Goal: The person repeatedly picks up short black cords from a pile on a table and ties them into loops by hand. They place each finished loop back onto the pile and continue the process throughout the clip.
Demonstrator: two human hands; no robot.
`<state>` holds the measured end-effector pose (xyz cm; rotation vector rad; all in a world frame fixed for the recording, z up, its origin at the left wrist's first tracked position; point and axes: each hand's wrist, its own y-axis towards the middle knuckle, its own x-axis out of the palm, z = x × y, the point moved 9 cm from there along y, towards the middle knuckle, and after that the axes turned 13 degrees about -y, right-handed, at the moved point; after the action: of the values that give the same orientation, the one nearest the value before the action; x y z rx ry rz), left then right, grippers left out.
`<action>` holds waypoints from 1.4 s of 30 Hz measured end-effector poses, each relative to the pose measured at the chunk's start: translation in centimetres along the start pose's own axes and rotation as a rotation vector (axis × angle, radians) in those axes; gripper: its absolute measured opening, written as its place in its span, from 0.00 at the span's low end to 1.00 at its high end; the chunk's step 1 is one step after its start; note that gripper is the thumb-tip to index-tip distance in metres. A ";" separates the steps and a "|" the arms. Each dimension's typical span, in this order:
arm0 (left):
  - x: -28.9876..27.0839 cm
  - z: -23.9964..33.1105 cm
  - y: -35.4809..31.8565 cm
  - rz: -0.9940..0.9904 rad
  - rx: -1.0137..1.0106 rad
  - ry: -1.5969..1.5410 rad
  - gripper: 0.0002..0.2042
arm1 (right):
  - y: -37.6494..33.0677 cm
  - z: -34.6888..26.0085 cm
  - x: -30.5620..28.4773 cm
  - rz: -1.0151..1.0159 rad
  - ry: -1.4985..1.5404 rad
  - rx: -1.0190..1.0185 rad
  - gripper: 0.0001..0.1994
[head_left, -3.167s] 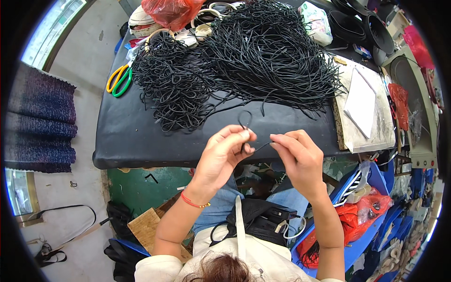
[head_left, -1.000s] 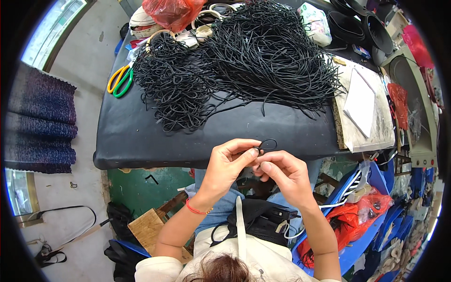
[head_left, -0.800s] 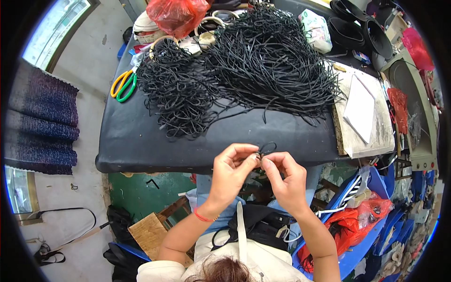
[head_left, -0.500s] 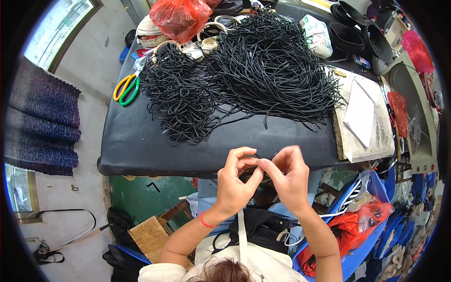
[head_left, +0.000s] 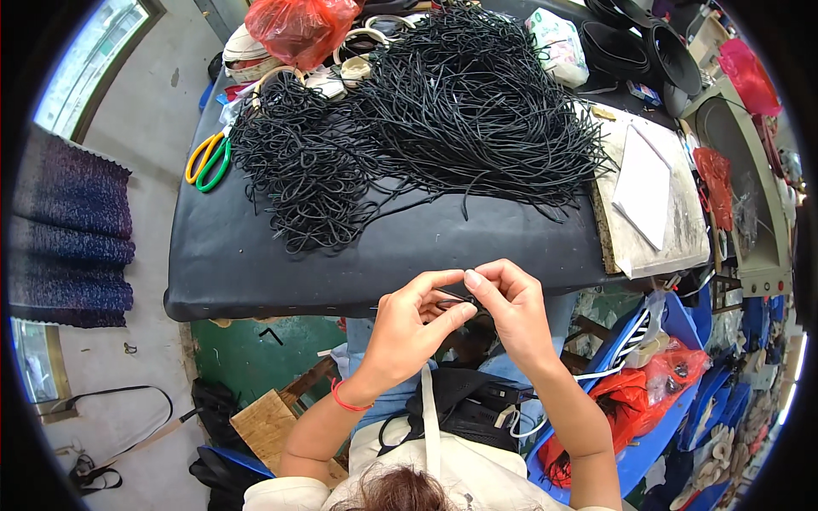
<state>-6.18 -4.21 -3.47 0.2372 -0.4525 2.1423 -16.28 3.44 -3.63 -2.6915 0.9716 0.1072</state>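
Note:
A short piece of black cord [head_left: 452, 301] shows between my hands, in front of the table's near edge. My left hand [head_left: 413, 319] is closed on it, its thumb and fingers curved around the cord. Against the left fingertips, my right hand [head_left: 514, 317] pinches with thumb and forefinger; the cord's end there is mostly hidden. Beyond them on the black table [head_left: 400, 247] lies a big heap of straight black cords [head_left: 494, 119]. To its left is a smaller pile of looped, tangled black cords [head_left: 307, 183].
Scissors [head_left: 209, 162] with yellow and green handles lie at the table's left. A stained board [head_left: 660, 251] bears white sheets at the right. A red plastic bag [head_left: 302, 30] sits at the back left. Beside my right arm stands a blue bin [head_left: 635, 477] with red bags.
My right hand's fingers have straightened and come to my left fingertips. My left fingers have spread a little, and more of the black cord shows. The whole view has shifted slightly.

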 end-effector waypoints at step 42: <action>0.6 -1.7 -0.9 -0.126 -0.147 -0.233 0.10 | -0.3 1.0 -0.5 -0.123 0.177 0.281 0.10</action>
<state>-5.83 -2.59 -4.59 0.4228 -0.7079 1.9560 -16.46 4.32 -4.44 -2.5209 0.7970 -0.2760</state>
